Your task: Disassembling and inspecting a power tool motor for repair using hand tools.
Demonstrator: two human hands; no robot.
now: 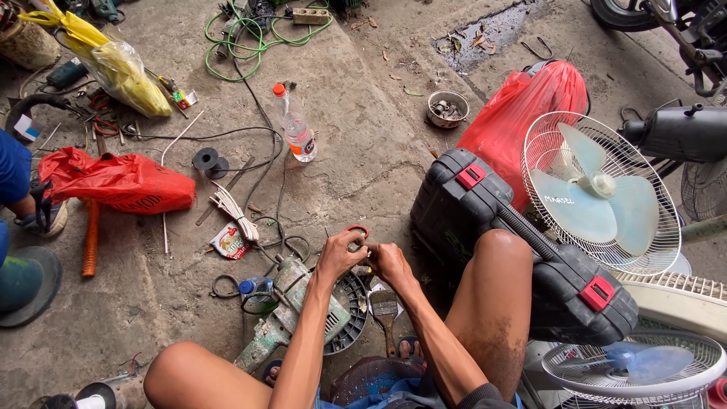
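Observation:
My left hand (341, 254) and my right hand (389, 261) meet over the concrete floor, fingers pinched together on a small part with a red ring (357, 229) at its far side. Just below the hands lies a worn grey-green power tool (284, 314) beside a round black slotted cover (350, 303). A paintbrush (385, 307) rests under my right wrist. My bare knees frame the spot on both sides.
A black tool case with red latches (522, 250) stands to the right, with white fans (598, 193) and a red bag (530, 106) behind it. Another red bag (121, 182), a plastic bottle (297, 132), green cable (250, 34), a metal bowl (447, 108) and loose wires litter the floor. Another person's foot (34, 216) is at left.

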